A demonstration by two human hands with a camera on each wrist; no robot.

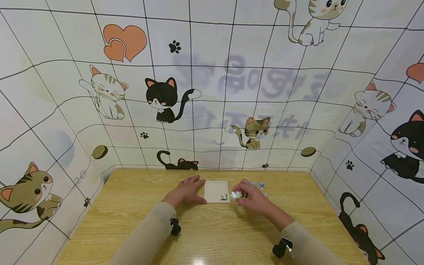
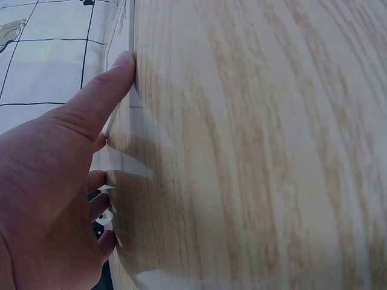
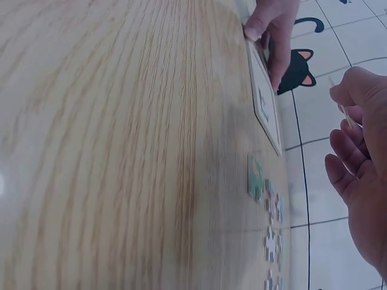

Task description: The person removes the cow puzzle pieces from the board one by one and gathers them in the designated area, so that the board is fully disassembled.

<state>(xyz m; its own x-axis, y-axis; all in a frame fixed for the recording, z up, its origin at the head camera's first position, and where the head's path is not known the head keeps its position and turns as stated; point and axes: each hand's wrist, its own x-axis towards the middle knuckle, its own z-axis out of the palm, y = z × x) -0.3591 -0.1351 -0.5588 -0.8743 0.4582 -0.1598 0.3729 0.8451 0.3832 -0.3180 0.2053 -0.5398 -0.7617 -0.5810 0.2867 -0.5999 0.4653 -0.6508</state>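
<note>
A shallow puzzle tray (image 1: 213, 187) lies on the table, with a printed jigsaw piece (image 1: 223, 197) in its lower right corner. My left hand (image 1: 187, 190) rests at the tray's left side, thumb and fingers spread; in the left wrist view the thumb (image 2: 109, 84) touches the tray's edge. Just right of the tray, my right hand (image 1: 250, 195) pinches a small jigsaw piece (image 3: 346, 115) between thumb and fingertips, raised off the table. The right wrist view sees that piece nearly edge-on, its picture hidden. Below it, a green piece (image 3: 256, 178) lies by the tray.
Several loose jigsaw pieces (image 1: 261, 186) lie on the wooden table (image 1: 139, 206) beyond and beside my right hand, partly covered by it. A cat-patterned sheet (image 1: 212, 84) hangs behind the table and along both sides.
</note>
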